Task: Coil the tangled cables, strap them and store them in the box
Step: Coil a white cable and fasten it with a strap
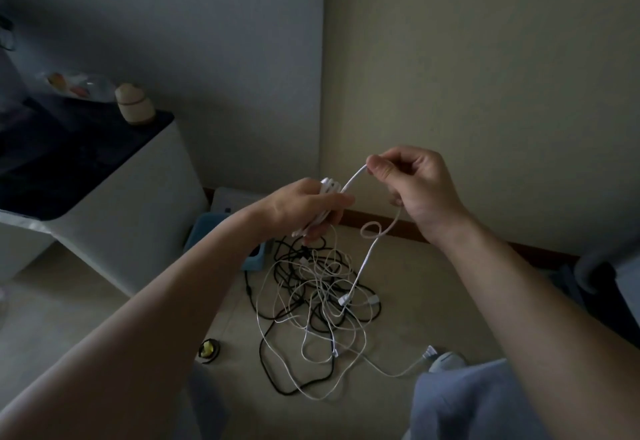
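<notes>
My left hand (308, 207) grips a bundle of white cable loops (329, 185) held above the floor. From that bundle a thick white cable (353, 180) arcs over to my right hand (412, 187), which pinches it between thumb and forefinger. Below my right hand the same cable makes a small loop and hangs down to a white plug end (345, 299). On the floor beneath lies a tangled heap of black and white cables (311, 308). A blue box (256, 256) stands just behind the heap, mostly hidden by my left forearm.
A white cabinet with a dark top (104, 176) stands at the left, a small jar (134, 104) on it. A small yellow and black object (209, 350) lies on the floor. A white plug (429, 353) lies near my right knee. Walls meet in a corner behind.
</notes>
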Motion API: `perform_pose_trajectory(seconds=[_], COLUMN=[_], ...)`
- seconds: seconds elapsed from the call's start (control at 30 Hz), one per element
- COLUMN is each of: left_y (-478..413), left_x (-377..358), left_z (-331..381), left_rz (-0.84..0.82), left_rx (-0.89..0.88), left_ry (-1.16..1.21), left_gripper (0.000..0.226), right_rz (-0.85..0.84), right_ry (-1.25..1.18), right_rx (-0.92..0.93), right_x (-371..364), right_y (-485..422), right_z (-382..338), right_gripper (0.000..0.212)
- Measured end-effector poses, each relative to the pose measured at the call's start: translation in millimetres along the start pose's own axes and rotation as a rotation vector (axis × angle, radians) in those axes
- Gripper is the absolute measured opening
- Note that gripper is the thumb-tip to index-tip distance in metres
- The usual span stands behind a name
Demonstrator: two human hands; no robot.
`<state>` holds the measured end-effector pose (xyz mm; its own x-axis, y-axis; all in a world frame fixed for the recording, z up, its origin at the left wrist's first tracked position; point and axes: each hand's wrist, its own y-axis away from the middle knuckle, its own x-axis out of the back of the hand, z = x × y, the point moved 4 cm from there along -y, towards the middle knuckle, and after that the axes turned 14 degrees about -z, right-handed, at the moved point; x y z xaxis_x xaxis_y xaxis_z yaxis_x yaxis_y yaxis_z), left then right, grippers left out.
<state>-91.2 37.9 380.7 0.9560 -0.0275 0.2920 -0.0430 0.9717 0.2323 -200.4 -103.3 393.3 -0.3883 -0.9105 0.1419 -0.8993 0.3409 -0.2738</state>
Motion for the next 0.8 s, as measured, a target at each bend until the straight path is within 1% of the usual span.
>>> perform_pose_trajectory(seconds=[0.1, 0.2, 0.27, 0.37, 0.4, 0.47, 0.57, 0.63, 0.7, 0.8], left_y=[1, 4, 6, 10, 11, 14, 18, 20, 21, 19], left_x=[-7, -13, -10, -1, 3, 11, 23, 31, 36, 41], left_z=[11, 20, 25, 27, 26, 24, 19, 14, 11, 6], left_rz=[-0.155, -0.330, -0.370, -0.362, -0.337, -0.236, -0.014, 0.138, 0.239, 0.371], left_rx=[-0.104, -0.201, -0.294, -0.443, -0.476, -0.528, -0.583, -0.591, -0.578, -0.523], left_ry=[0.190, 0.397, 0.567, 0.814, 0.895, 1.010, 1.078, 1.078, 1.054, 0.951], left_gripper=[0.037, 0.034, 0.034, 0.037, 0.041, 0.046, 0.042, 0.041, 0.044, 0.056], right_rz=[0.064, 0.013, -0.058, -0.157, -0.183, -0.229, -0.309, -0.341, -0.350, -0.394], right_ry=[-0.014, -0.014, -0.004, 0.010, 0.037, 0.072, 0.078, 0.076, 0.069, 0.031], right_rx=[-0.033, -0.045, -0.071, -0.175, -0.210, -0.279, -0.359, -0.404, -0.430, -0.447], right_x=[7, 5, -1, -13, -17, -24, -31, -33, -35, -40], right_y=[-1, -2, -2, -1, 0, 2, 5, 7, 9, 11], right_z=[6, 12, 17, 29, 33, 40, 46, 48, 49, 47], right_gripper=[0.031, 0.029, 0.029, 0.032, 0.034, 0.036, 0.036, 0.035, 0.034, 0.029])
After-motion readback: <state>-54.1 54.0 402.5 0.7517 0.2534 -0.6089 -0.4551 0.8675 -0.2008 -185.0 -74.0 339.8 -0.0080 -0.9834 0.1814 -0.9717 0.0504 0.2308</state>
